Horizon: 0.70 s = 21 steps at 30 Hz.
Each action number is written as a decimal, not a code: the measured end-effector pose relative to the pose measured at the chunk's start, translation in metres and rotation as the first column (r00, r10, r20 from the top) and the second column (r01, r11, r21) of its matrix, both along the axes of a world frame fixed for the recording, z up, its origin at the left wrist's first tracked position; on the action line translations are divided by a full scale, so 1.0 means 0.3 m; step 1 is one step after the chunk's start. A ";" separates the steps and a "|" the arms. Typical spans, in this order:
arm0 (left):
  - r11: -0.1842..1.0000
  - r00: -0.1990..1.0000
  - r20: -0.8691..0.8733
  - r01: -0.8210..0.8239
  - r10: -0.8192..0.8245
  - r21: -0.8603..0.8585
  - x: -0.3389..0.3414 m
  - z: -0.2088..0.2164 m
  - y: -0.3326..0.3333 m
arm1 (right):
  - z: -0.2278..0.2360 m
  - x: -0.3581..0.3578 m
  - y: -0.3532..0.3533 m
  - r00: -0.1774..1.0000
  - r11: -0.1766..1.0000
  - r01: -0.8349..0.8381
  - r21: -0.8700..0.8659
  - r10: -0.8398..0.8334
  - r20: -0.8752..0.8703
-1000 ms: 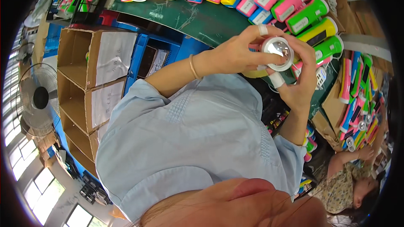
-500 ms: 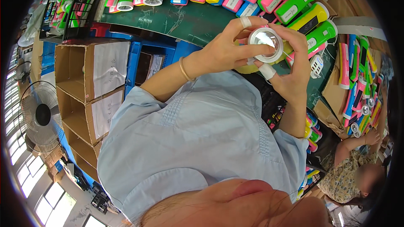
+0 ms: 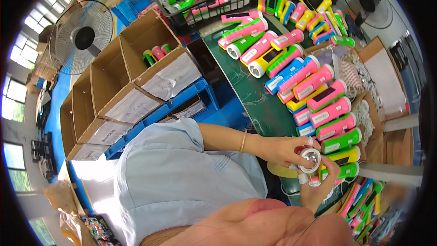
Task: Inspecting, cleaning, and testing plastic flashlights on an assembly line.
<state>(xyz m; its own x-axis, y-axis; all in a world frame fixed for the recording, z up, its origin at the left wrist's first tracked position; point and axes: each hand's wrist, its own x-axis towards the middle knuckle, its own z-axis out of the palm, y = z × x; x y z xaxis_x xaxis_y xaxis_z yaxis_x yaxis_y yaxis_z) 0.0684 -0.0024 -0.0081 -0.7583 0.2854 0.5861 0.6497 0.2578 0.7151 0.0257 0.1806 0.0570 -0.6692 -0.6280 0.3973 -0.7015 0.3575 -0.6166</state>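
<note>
Between my two hands is a flashlight (image 3: 311, 160), its round white rim and silvery reflector facing me. My left hand (image 3: 287, 151) reaches in from the left, fingers curled about the head and thumb at the lens. Around the other side of the head close the fingers of my right hand (image 3: 321, 187). Pale tape wraps some fingers on both hands. The flashlight's body is mostly hidden. Just beyond the hands, a row of pink, green, yellow and blue flashlights (image 3: 336, 115) lies side by side on the green table (image 3: 252, 105).
Black crates (image 3: 214, 11) of flashlights stand at the far side. To the left, an open cardboard box with compartments (image 3: 109, 79) sits beside blue plastic crates (image 3: 211, 95), near a standing fan (image 3: 84, 38). More flashlights (image 3: 364, 200) lie at the lower right. Cardboard (image 3: 382, 73) with white cables is at right.
The view has swung to the left, bringing more of the crates, box and fan into sight. Both hands still hold the flashlight, which now appears lower in the picture.
</note>
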 end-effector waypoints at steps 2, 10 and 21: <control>0.999 0.991 -0.135 -0.021 0.026 0.039 -0.016 0.027 0.002 | 0.034 -0.004 -0.018 0.999 1.000 -0.020 -0.009 0.020 -0.048; 0.999 0.978 -0.208 -0.007 0.017 0.050 -0.036 0.019 0.033 | 0.010 -0.007 -0.028 0.997 0.995 0.080 0.054 -0.081 0.014; 0.953 0.720 0.624 0.217 -0.303 0.213 -0.125 0.093 -0.034 | -0.026 -0.175 -0.033 0.967 0.944 -0.041 -0.329 0.121 0.226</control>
<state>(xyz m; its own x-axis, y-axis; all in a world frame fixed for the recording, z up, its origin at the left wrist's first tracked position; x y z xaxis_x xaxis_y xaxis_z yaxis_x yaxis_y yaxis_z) 0.0309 -0.0124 0.0198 -0.8704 0.4916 0.0281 0.0523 0.0357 0.9980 -0.0268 0.1707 0.0493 -0.7219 -0.5506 0.4191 -0.5363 0.0624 -0.8417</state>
